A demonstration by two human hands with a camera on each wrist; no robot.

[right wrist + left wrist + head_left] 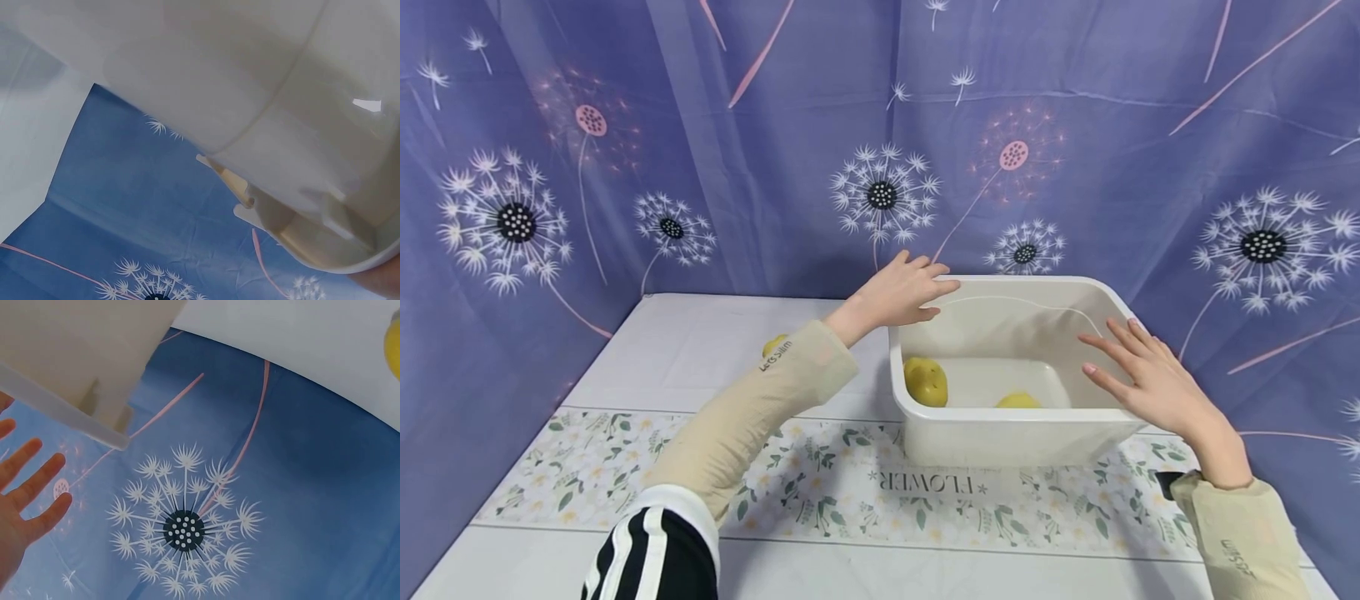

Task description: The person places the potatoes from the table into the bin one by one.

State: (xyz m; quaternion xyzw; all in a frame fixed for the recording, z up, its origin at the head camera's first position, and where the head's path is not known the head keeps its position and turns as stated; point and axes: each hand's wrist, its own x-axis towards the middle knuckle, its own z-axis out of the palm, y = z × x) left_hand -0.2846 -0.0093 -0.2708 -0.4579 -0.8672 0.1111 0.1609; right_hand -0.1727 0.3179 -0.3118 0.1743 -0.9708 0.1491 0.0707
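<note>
Left hand (901,292) and right hand (1157,379) of mine are spread, with the bin (1000,440) between them; whether they touch it, I cannot tell. For good control, I should grip both sides evenly.

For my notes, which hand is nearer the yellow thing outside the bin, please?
The left hand, right of the yellow thing; the right hand is farther right, across the bin.

The left sleeve (756,400) hides most of one yellow lump (772,343), perhaps a fruit; the near wall of the tub (985,437) covers part of another lump (1018,401). Wrist-view edges crop the left hand (15,524) and nearly all the right hand (382,280).
</note>
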